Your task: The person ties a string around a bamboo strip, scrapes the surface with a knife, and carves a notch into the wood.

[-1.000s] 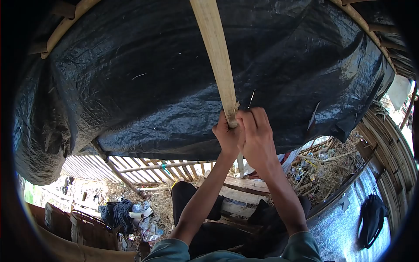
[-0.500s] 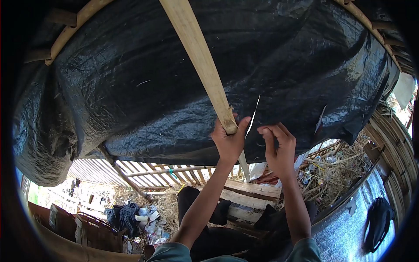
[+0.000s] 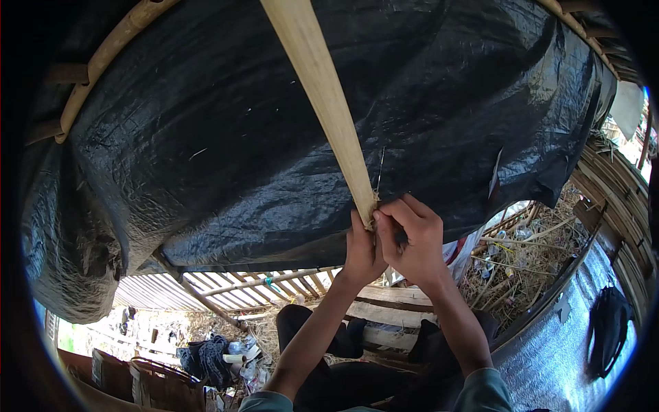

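A long pale bamboo strip (image 3: 321,86) slants down from the top of the view in front of a black plastic sheet (image 3: 226,151). My left hand (image 3: 362,255) grips its lower end, the fingers behind it. At the frayed right edge of that end, my right hand (image 3: 415,240) is closed in a pinch, with thumb and forefinger pressed together by the loose fibres. The two hands meet there. A thin slit of light shows in the sheet just above them.
Wooden slats (image 3: 391,314) lie below my hands. A slatted bamboo fence (image 3: 226,288) runs at the lower left, near a dark cloth (image 3: 206,360). Silvery sheeting (image 3: 542,364) with a black bag (image 3: 609,331) is at the lower right, beside dry litter (image 3: 511,275).
My right hand has moved left and closed at the strip's end. The strip's lower end and my left hand sit slightly lower, and the view has shifted.
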The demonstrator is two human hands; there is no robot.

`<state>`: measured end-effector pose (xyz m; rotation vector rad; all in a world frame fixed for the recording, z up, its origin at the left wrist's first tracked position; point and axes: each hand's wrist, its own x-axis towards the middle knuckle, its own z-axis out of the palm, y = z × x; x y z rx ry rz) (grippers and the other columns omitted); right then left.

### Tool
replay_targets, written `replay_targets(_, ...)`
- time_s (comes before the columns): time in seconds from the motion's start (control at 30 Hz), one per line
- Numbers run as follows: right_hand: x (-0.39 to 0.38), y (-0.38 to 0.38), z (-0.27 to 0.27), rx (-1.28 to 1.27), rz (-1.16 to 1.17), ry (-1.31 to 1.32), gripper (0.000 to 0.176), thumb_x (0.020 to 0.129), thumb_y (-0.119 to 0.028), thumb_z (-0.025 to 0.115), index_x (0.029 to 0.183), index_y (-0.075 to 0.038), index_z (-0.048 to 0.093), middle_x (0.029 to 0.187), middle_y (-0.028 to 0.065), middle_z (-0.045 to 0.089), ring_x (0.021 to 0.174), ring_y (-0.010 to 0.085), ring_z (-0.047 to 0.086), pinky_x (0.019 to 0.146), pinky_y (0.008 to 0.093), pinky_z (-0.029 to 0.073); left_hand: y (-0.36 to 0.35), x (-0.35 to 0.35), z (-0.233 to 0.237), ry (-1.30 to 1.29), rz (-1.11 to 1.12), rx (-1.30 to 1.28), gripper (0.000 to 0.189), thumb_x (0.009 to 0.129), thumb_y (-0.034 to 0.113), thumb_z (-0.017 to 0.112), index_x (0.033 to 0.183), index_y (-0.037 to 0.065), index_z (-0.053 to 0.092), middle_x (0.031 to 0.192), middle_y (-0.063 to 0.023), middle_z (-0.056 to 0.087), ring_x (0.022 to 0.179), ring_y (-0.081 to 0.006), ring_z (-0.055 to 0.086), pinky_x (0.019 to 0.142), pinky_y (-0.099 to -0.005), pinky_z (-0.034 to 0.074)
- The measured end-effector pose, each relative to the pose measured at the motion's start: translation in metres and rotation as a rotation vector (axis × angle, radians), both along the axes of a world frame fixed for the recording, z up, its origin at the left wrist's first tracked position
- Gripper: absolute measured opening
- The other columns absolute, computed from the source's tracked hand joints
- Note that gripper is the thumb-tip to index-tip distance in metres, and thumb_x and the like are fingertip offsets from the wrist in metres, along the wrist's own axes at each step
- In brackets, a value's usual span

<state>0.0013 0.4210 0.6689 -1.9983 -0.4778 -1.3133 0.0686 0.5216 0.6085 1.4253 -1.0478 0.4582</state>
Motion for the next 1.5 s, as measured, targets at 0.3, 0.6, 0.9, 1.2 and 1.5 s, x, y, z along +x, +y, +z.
replay_targets(0.3, 0.008, -0.025, -0.052, 0.169, 0.078, 0.021, 0.007, 0.078, 0.000, 0.065, 0.079, -0.002, 0.059, 0.065, 0.0074, 0.054, 0.050, 0.0183, 0.052, 0.048, 0.0296, 0.042, -0.009, 0.023, 0.001, 0.125, -0.001, -0.155, 0.019, 0.097, 0.007, 0.042, 0.115, 0.004, 0.037, 0.090, -0.0064, 0.047, 0.074, -0.0105, 0.047, 0.065, -0.0261, 0.045)
replay_targets(0.6, 0.039, -0.162, -0.152, -0.115, -0.978, 0.569, 0.046, 0.080, -0.002, 0.061, 0.125, 0.002, 0.052, 0.121, 0.0195, 0.053, 0.110, 0.0340, 0.053, 0.090, 0.0411, 0.045, 0.029, 0.030, 0.008, 0.150, -0.169, -0.239, 0.014, 0.099, 0.012, 0.043, 0.110, 0.005, 0.040, 0.084, -0.0077, 0.048, 0.075, -0.0144, 0.048, 0.070, -0.0325, 0.045)
replay_targets(0.9, 0.032, -0.083, -0.071, 0.393, 0.359, 0.392, 0.041, 0.083, -0.013, 0.068, 0.120, 0.000, 0.057, 0.109, 0.0128, 0.063, 0.099, 0.0201, 0.062, 0.085, 0.0336, 0.049, 0.007, 0.012, -0.014, 0.373, -0.418, -0.299, 0.022, 0.088, 0.000, 0.060, 0.110, 0.001, 0.057, 0.099, -0.0104, 0.056, 0.095, -0.0190, 0.054, 0.086, -0.0394, 0.046)
replay_targets(1.2, 0.025, -0.036, -0.054, 0.169, 0.352, 0.123, 0.041, 0.075, -0.018, 0.077, 0.110, -0.001, 0.063, 0.094, 0.0102, 0.064, 0.083, 0.0169, 0.058, 0.074, 0.0291, 0.046, -0.007, 0.017, -0.041, 0.554, -0.345, -0.388, 0.026, 0.077, -0.012, 0.065, 0.102, -0.003, 0.065, 0.102, -0.0090, 0.065, 0.097, -0.0179, 0.062, 0.086, -0.0321, 0.052)
replay_targets(1.5, 0.036, -0.057, -0.068, 0.731, 0.662, 0.189, 0.012, 0.081, -0.008, 0.072, 0.088, 0.000, 0.066, 0.076, -0.0008, 0.059, 0.072, 0.0069, 0.049, 0.062, 0.0241, 0.040, -0.025, 0.004, -0.035, 0.432, -0.225, -0.241, 0.013, 0.086, 0.000, 0.063, 0.099, -0.004, 0.063, 0.088, -0.0074, 0.065, 0.088, -0.0143, 0.062, 0.084, -0.0286, 0.051)
